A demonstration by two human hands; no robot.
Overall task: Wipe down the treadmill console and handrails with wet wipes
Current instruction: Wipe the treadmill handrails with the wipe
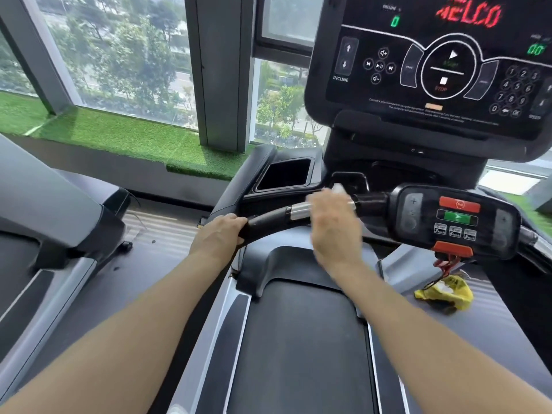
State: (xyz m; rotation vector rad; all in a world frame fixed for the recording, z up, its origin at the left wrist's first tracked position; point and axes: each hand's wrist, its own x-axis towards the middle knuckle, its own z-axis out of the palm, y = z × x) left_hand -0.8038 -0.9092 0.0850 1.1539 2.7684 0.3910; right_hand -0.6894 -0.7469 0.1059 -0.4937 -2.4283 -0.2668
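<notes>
**Treadmill front bar, both hands on it, wipe in use**

Item 1. Left hand (219, 234): curled around the black grip of the front handrail (270, 218), at its left end, fingers wrapped over the top and out of sight behind the bar.

Item 2. Right hand (333, 222): on the same handrail, further right, over the silver sensor section (300, 211). The hand is motion-blurred. Its fingers are closed over a white wet wipe (338, 188), of which a small part shows above the knuckles; the wipe lies against the bar.

Item 3. Lower control pod (457, 222): mounted at the middle of the handrail, just right of the right hand. Carries a red button above a green one, three small preset keys, and a red safety clip with cord hanging beneath.

Item 4. Main console (430, 64): above and behind the handrail. Dark panel, red lettering lit at the top, green digits, round start/stop dial, number keypad to the right, incline keys to the left.

Item 5. Storage tray (285, 174): black recess left of the console post.

Item 6. Yellow crumpled wrapper (445, 294): lying on the treadmill's right side rail, below the safety clip.

Item 7. Running belt (301, 339): dark, between the two forearms.

Item 8. Artificial grass ledge (119, 135): along the window, behind the machine.
</notes>
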